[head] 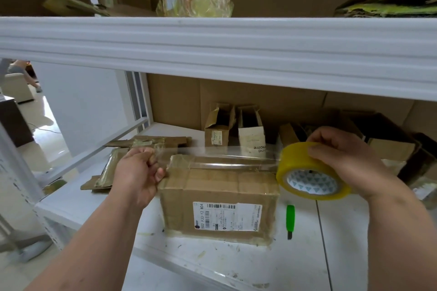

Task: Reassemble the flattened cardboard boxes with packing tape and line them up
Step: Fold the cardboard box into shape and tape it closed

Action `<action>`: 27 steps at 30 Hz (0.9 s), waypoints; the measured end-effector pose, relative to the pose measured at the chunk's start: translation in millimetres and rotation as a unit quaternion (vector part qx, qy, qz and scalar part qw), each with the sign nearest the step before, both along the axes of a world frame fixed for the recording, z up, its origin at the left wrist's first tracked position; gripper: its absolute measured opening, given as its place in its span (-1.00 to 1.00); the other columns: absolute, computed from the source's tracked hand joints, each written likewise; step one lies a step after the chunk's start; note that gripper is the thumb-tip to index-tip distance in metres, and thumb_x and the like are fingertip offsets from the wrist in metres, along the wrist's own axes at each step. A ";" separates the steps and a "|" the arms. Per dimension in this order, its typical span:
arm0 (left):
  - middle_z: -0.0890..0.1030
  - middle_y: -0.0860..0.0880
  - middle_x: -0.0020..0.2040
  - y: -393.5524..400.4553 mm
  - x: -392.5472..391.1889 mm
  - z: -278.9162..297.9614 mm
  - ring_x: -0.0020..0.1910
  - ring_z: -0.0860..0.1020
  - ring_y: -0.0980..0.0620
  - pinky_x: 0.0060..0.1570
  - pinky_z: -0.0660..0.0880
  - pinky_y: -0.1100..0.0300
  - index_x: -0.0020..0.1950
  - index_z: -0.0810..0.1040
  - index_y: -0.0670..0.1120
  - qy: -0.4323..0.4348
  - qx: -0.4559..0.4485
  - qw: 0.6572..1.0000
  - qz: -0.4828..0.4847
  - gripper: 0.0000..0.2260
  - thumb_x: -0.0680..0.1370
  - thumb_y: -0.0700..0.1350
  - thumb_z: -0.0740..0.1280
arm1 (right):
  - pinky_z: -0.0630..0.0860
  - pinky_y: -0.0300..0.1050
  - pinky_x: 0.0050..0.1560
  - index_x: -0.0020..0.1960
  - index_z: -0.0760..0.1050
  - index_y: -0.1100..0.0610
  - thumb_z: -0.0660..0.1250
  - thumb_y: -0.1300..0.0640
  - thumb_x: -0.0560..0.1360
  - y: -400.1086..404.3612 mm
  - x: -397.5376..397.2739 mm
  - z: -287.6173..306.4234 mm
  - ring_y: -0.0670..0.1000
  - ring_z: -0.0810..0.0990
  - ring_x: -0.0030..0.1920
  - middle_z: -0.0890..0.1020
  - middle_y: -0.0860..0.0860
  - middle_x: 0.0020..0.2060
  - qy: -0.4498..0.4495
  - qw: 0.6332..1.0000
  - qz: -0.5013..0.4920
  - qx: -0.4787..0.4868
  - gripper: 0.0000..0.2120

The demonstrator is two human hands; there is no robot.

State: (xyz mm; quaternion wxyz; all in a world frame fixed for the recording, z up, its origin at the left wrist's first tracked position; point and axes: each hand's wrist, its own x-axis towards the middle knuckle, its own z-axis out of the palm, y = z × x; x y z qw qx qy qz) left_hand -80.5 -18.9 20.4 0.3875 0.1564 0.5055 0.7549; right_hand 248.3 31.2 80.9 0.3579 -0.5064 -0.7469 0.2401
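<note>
Both hands work over a white shelf [236, 264] that is stained with marks near its front edge. A cardboard box [218, 198] stands closed on this shelf, with a white shipping label [227, 216] on its near face. A green utility knife [290, 221] lies on the shelf just beside the box's right side.

The left hand [139, 176] is at the box's upper left corner, its fingers curled and pinching the free end of a clear tape strip [224, 149]. The strip runs taut above the box top to a yellow tape roll [312, 172], which the right hand [343, 158] grips from above, just off the box's right end.

Behind the left hand, flattened cardboard pieces [146, 144] lie on the shelf. Farther back, small open boxes [234, 125] stand in a row against a cardboard backing. An upper shelf beam [212, 47] crosses the view above.
</note>
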 end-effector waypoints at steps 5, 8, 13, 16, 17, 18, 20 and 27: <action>0.31 -0.03 -0.37 2.9 -1.4 3.1 -0.51 0.25 0.10 -0.61 0.23 0.35 -0.18 0.34 -0.10 0.033 -0.040 0.999 -0.009 -0.75 0.67 -0.30 0.09 | 0.40 -0.13 -0.21 -0.14 0.56 -0.07 0.39 -0.11 0.47 6.0 -1.5 0.0 -0.03 0.57 -0.11 0.62 -0.07 -0.17 -0.035 0.999 -0.008 -0.008 -0.88; 0.32 -0.04 -0.35 4.5 -3.4 3.2 -0.47 0.26 0.08 -0.63 0.26 0.32 -0.15 0.37 -0.11 0.078 -0.066 0.995 -0.016 -0.78 0.67 -0.29 0.11 | 0.39 -0.14 -0.22 -0.14 0.57 -0.11 0.40 0.00 0.49 10.4 0.1 -4.6 -0.05 0.56 -0.10 0.61 -0.08 -0.13 -0.054 0.998 -0.019 -0.015 -0.96; 0.32 -0.04 -0.35 7.9 -6.3 -0.5 -0.49 0.26 0.09 -0.63 0.25 0.31 -0.11 0.39 -0.13 0.114 -0.082 0.990 -0.026 -0.82 0.66 -0.31 0.13 | 0.39 -0.16 -0.23 -0.13 0.57 -0.10 0.40 0.02 0.49 13.8 1.3 -11.4 -0.08 0.54 -0.12 0.60 -0.08 -0.13 -0.043 0.998 -0.030 -0.029 -0.96; 0.31 -0.04 -0.36 9.7 -8.2 -2.3 -0.55 0.24 0.13 -0.64 0.20 0.34 -0.11 0.39 -0.14 0.110 -0.084 0.990 -0.037 -0.80 0.66 -0.33 0.11 | 0.39 -0.16 -0.22 -0.13 0.57 -0.12 0.41 0.02 0.49 16.4 2.6 -14.4 -0.09 0.53 -0.11 0.59 -0.11 -0.13 -0.040 0.998 -0.029 -0.040 -0.96; 0.31 -0.04 -0.36 10.1 -9.2 -3.3 -0.57 0.23 0.14 -0.63 0.18 0.34 -0.13 0.39 -0.13 0.118 -0.093 0.988 -0.039 -0.79 0.66 -0.33 0.11 | 0.39 -0.16 -0.22 -0.13 0.57 -0.13 0.41 0.02 0.49 17.1 3.1 -15.6 -0.09 0.53 -0.10 0.58 -0.14 -0.12 -0.036 0.998 -0.029 -0.045 -0.95; 0.33 -0.04 -0.36 10.6 -10.3 -5.4 -0.58 0.23 0.13 -0.61 0.18 0.33 -0.15 0.40 -0.12 0.134 -0.107 0.984 -0.040 -0.78 0.65 -0.32 0.12 | 0.39 -0.17 -0.21 -0.13 0.56 -0.14 0.41 0.02 0.49 17.9 3.2 -17.1 -0.10 0.52 -0.09 0.56 -0.17 -0.12 -0.032 0.998 -0.029 -0.049 -0.94; 0.39 -0.05 -0.35 11.2 -12.2 -10.6 -0.51 0.26 0.08 -0.49 0.25 0.24 -0.18 0.42 -0.10 0.161 -0.136 0.977 -0.037 -0.77 0.65 -0.29 0.16 | 0.39 -0.19 -0.20 -0.13 0.56 -0.14 0.41 0.03 0.50 18.4 2.6 -18.8 -0.13 0.51 -0.08 0.55 -0.21 -0.11 -0.033 0.998 -0.027 -0.055 -0.93; 0.49 -0.06 -0.39 9.2 -14.7 -22.7 -0.45 0.42 0.01 -0.43 0.36 0.18 -0.19 0.47 -0.13 0.129 -0.164 0.976 -0.065 -0.79 0.65 -0.25 0.22 | 0.38 -0.18 -0.24 -0.13 0.57 -0.12 0.40 0.01 0.50 20.2 1.4 -24.9 -0.10 0.54 -0.10 0.58 -0.11 -0.11 -0.058 0.995 -0.034 -0.074 -0.95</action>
